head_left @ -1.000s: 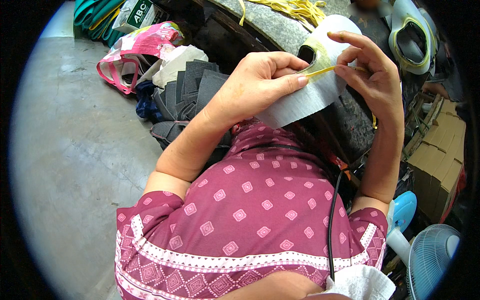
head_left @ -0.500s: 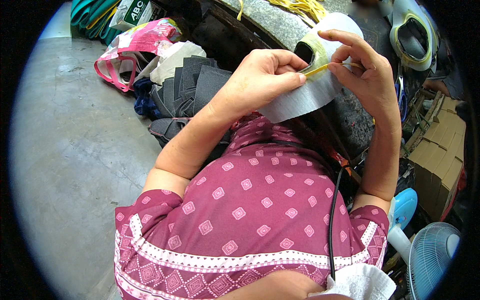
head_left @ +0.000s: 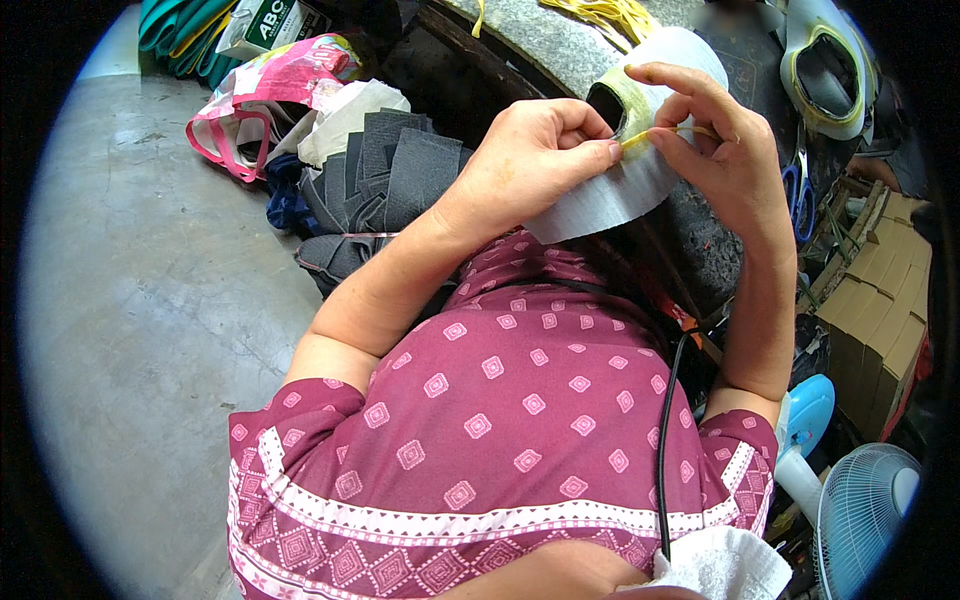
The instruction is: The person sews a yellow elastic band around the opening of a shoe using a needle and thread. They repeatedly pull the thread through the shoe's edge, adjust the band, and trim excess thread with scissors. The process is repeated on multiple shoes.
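Note:
In front of my chest, my left hand (head_left: 530,160) grips a pale grey, curved sheet piece (head_left: 600,208) by the edge of its dark-lined opening (head_left: 604,100). Yellowish smears, like glue, surround that opening. My left thumb presses on a narrow yellow strip (head_left: 637,139) lying along the opening's near edge. The strip's other part runs into my right hand (head_left: 735,160), where thumb and finger pinch it, with the index finger raised over the sheet piece. The left fingers behind the edge are partly hidden.
A similar sheet piece (head_left: 850,118) lies at the far right, near blue-handled scissors (head_left: 798,190). More yellow strips (head_left: 605,14) rest on the stone-like worktop (head_left: 540,45). Dark grey fabric pieces (head_left: 425,170) and a pink bag (head_left: 250,90) are left; cardboard (head_left: 865,275) and a fan (head_left: 865,520) right.
My left thumb has shifted slightly right along the strip, and less of the strip shows between my hands. My right hand has moved slightly left, uncovering more of the scissors.

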A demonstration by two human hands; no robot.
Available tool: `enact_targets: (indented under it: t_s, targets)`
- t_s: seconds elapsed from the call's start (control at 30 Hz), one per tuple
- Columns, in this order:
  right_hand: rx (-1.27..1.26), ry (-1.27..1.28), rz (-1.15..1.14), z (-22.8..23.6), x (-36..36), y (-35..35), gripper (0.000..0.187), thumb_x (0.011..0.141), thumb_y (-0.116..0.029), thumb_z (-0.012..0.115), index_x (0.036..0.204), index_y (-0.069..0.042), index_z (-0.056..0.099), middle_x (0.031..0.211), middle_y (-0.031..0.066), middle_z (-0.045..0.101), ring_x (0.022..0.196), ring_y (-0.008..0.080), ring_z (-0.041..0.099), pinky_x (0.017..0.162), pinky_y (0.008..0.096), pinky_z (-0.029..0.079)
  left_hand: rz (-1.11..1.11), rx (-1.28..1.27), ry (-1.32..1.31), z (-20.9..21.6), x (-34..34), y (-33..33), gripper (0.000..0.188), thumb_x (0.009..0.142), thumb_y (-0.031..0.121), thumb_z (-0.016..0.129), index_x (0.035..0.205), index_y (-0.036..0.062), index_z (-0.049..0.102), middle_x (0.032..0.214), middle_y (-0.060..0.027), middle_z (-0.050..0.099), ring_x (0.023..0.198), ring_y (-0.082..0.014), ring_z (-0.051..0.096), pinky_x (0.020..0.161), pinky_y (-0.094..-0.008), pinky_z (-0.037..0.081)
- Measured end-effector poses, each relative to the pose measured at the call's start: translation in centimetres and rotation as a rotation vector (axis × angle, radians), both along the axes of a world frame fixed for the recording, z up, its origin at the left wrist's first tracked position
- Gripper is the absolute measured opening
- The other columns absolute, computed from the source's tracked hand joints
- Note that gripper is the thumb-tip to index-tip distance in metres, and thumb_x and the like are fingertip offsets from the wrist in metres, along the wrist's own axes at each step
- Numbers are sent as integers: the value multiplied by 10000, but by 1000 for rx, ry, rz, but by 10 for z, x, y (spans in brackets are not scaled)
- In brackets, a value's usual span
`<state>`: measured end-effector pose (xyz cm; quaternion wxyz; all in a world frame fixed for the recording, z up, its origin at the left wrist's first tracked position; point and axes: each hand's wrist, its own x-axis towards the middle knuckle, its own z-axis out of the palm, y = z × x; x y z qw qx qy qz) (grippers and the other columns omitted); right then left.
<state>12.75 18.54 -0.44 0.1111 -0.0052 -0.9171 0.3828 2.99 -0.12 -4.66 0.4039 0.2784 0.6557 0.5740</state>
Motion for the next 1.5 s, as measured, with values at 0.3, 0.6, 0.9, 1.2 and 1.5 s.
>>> enact_targets:
  t_s: [0.3,0.6,0.9,1.2,1.5]
  targets:
    - [52,-10,25,-2,-2,-2,605,722,23,704,1256,-256,643,717,-11,604,622,84,554,558,245,454,-39,-40,101,-9,-1,4,196,867,167,658,951,-10,641,786,30,592,710,-19,517,619,-194,418]
    - [36,47,64,-10,-4,-1,612,731,67,697,1283,-188,638,758,-56,603,570,13,361,492,199,287,-25,-62,264,-5,0,1,240,868,177,660,959,-43,631,782,-2,606,719,-49,536,640,-224,455]
    - [47,28,72,-10,-5,0,612,733,54,706,1288,-196,636,759,-56,603,575,15,370,493,205,292,-19,-25,261,-5,0,-1,297,911,191,649,1041,-76,660,814,-25,659,740,-53,568,649,-231,476]
    - [-61,38,-28,9,13,-6,550,754,37,719,1263,-159,647,783,-47,607,623,8,433,531,175,331,-145,4,670,31,-12,2,183,862,126,656,998,7,687,795,-72,676,699,-134,628,657,-266,499]
    - [-236,189,-215,13,47,-6,389,819,79,705,1168,-21,564,996,40,623,883,92,614,773,227,491,-128,96,1583,86,-10,28,74,795,82,644,862,69,674,822,-42,646,826,-245,598,833,-423,479]
